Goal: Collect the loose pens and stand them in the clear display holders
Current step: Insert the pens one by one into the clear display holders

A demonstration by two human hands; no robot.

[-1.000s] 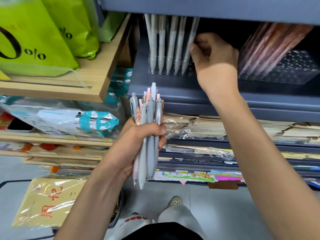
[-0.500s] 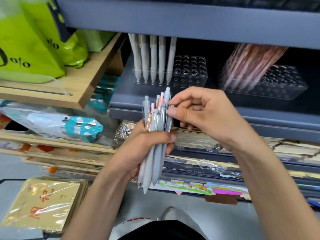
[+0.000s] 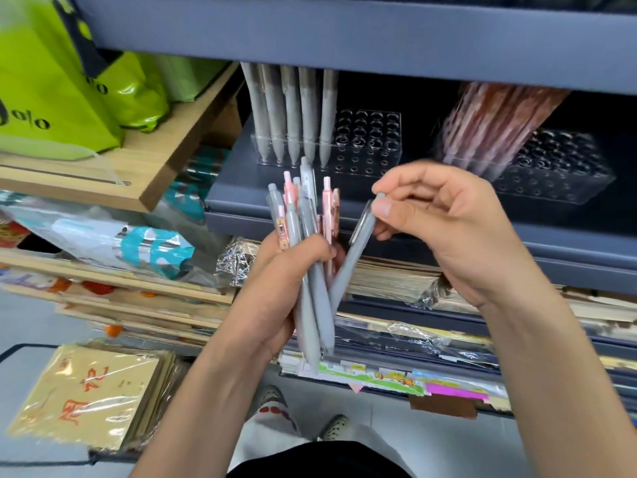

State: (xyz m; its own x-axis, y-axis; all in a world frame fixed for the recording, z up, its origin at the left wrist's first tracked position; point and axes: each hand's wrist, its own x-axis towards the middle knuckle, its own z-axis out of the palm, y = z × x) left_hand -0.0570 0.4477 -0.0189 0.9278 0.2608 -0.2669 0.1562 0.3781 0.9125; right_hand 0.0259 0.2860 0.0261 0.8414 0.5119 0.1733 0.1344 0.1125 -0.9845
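My right hand [image 3: 444, 222] pinches the clicker end of one grey pen [image 3: 355, 251] between thumb and forefinger. Its tip end is tucked into the bundle of grey and pink pens [image 3: 303, 215] that my left hand [image 3: 286, 281] grips in a fist. I should ease that fist only slightly and draw the pen out along its length. Then I stand it tip-down in a free hole of the clear holder [image 3: 368, 139], beside the five grey pens [image 3: 291, 115] on the grey shelf [image 3: 241, 208].

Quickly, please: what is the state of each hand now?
Left hand: closed around a bundle of grey and pink plastic pens.
Right hand: pinches the top end of one grey plastic pen.
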